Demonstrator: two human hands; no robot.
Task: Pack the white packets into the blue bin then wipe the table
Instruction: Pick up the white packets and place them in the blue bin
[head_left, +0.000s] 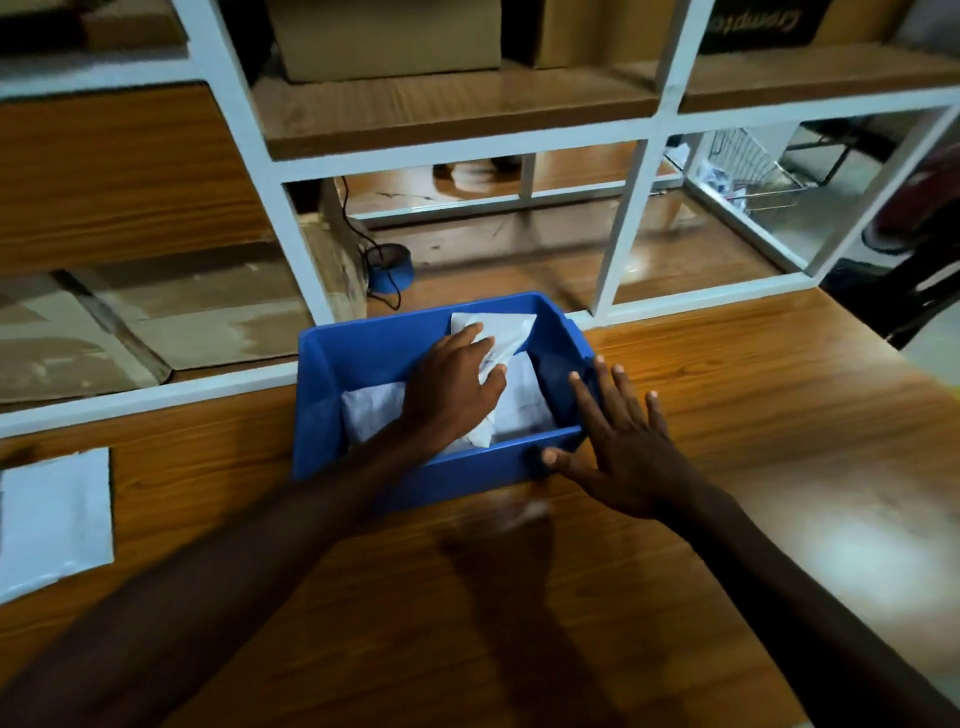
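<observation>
White packets (514, 400) lie inside the blue bin (363, 358), which sits on the wooden table (727, 441) by the white shelf frame (628, 228). Left hand (454, 387) is down in the bin, fingers curled around the top packet (498, 332). Right hand (618, 441) is spread flat against the bin's near right corner. One more packet (54, 519) lies at the table's left edge.

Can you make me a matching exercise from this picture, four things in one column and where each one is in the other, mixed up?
Things:
1. left hand
2. right hand
3. loose white packet
4. roll of blue tape

Places:
A. on the table's left edge
B. behind the blue bin, by the white frame
C. against the bin's right corner, fingers spread
D. inside the bin, on a packet

Pairs: 1-D, 2-C, 3-A, 4-B
</observation>
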